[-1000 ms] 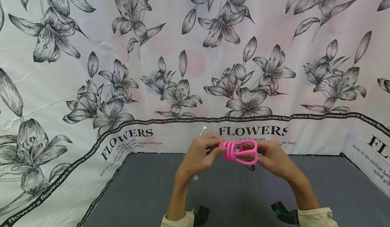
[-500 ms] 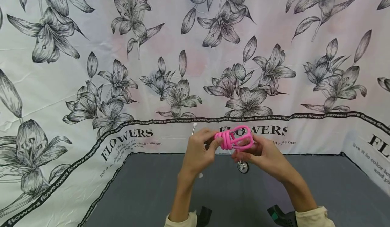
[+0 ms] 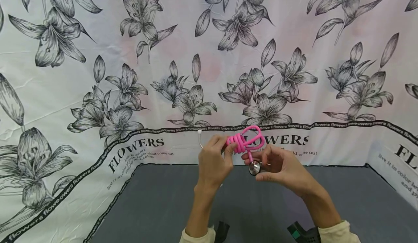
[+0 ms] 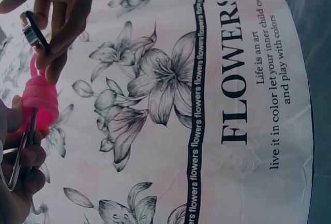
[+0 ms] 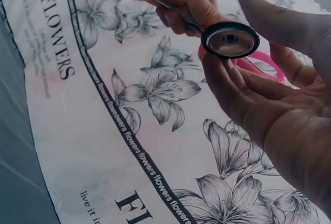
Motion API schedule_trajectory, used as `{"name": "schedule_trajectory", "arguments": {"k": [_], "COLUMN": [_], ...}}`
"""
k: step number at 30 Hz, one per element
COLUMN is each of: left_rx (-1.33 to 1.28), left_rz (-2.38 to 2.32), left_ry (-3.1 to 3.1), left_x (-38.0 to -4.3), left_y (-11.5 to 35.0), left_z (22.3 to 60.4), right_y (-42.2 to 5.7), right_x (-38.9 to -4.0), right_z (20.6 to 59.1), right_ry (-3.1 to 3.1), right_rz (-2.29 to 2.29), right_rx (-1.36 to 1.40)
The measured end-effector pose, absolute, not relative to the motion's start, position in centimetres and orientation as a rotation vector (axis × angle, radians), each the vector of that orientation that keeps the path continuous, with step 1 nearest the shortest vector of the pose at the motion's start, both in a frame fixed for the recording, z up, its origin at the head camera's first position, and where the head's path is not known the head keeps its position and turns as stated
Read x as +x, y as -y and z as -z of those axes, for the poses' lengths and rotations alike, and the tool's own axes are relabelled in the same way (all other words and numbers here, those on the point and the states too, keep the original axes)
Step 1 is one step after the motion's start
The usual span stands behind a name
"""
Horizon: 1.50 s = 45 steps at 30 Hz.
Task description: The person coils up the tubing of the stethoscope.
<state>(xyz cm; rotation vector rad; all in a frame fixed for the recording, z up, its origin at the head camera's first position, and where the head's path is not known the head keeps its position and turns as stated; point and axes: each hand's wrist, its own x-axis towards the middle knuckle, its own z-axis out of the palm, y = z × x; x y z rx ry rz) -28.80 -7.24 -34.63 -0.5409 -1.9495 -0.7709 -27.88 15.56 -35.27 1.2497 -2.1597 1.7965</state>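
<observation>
A stethoscope with bright pink tubing [image 3: 237, 142] wound into a coil is held up above the table. My left hand [image 3: 213, 163] pinches the wound part between thumb and fingers. One metal ear tube ends in a white eartip [image 3: 200, 131], sticking up beyond that hand. From the coil's other end hangs a short length of tubing with the round metal chest piece [image 3: 254, 168]. Behind this disc lie the fingers of my right hand [image 3: 287, 167], supporting it, while the thumb stands apart. The right wrist view shows the chest piece's dark-rimmed face [image 5: 230, 40] against those fingers.
A dark grey tabletop [image 3: 156, 206] lies below the hands. Behind it hangs a white cloth [image 3: 183, 145] printed with lilies and lettering, which also borders the left and right sides. Black wrist devices show near both cream sleeves.
The coil has risen and shifted left with my left hand. My right hand has let go of the coil's loops and moved down to the chest piece, which now shows below them.
</observation>
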Motion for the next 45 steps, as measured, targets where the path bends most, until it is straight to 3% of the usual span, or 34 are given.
{"name": "schedule_trajectory", "arguments": {"k": [10,45], "left_rx": [-0.56,-0.794], "left_rz": [0.654,0.375], "left_ry": [1.88,1.8], "left_x": [-28.5,-27.8], "left_y": [7.1,6.2], "left_z": [34.2,33.9], "right_y": [-15.2,-12.9], "right_x": [-27.9,-26.7], "right_z": [34.7,34.1], "right_ry": [1.985,1.861], "right_rz": [-1.92,-2.016], "right_rx": [1.338,0.674]}}
